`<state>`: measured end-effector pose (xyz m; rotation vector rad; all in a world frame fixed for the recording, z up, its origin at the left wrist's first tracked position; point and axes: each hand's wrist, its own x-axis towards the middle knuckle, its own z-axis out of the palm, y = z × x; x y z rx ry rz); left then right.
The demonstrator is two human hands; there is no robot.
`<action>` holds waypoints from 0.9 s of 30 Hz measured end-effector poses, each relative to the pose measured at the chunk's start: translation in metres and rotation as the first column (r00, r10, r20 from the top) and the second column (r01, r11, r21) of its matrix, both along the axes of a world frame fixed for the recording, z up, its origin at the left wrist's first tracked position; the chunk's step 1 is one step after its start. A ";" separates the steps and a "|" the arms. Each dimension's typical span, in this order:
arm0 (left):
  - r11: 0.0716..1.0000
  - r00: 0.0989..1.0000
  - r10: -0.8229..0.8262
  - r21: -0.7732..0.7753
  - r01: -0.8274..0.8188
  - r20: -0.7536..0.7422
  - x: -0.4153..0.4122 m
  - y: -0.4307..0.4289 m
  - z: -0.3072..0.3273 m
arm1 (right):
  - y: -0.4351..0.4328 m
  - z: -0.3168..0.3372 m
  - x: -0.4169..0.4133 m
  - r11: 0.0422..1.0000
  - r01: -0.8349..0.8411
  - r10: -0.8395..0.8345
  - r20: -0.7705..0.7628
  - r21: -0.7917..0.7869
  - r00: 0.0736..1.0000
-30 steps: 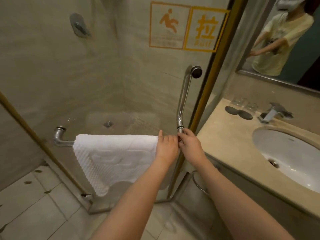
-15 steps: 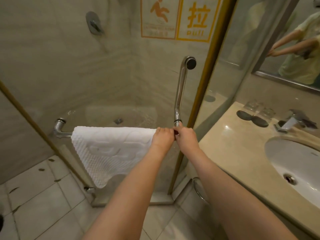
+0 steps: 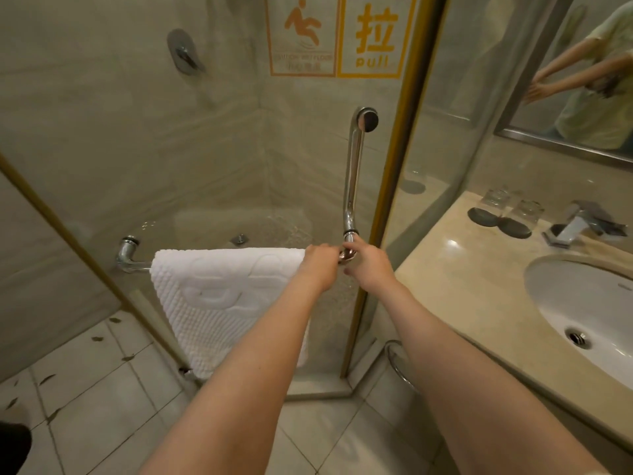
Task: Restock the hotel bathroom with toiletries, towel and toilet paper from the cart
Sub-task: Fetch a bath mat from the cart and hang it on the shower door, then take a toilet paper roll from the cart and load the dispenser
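Note:
A white textured towel [image 3: 219, 296] hangs folded over the chrome rail [image 3: 132, 260] on the glass shower door. My left hand [image 3: 320, 265] is closed on the towel's upper right corner at the rail. My right hand [image 3: 368, 265] is right beside it, fingers curled around the rail's bend under the vertical chrome door handle [image 3: 352, 173]. The two hands nearly touch. The right end of the rail is hidden behind them.
A beige counter [image 3: 455, 279] with a white sink [image 3: 582, 310], a faucet [image 3: 579, 224] and two upturned glasses [image 3: 507, 210] lies to the right. A mirror [image 3: 582, 97] hangs above it. A metal ring [image 3: 399, 365] sits under the counter. The floor is tiled.
The view has shifted left and tilted slightly. My left hand's fingers have closed down onto the towel corner. Both hands stay at the rail's right end.

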<state>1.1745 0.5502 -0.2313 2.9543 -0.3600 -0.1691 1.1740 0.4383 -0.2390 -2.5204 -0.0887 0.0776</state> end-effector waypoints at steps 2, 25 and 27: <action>0.993 0.999 0.012 -0.114 -0.016 -0.037 -0.002 0.001 0.006 | -0.006 0.003 -0.006 1.000 -0.008 0.008 -0.012 0.002 1.000; 0.744 0.973 -0.185 -0.667 0.045 -0.140 -0.064 -0.098 0.035 | -0.116 0.027 -0.120 0.708 0.626 -0.656 -0.023 0.326 0.755; 0.729 0.951 -0.280 -0.673 0.122 -0.130 -0.067 -0.109 0.038 | -0.121 0.028 -0.139 0.635 0.685 -0.725 -0.029 0.357 0.688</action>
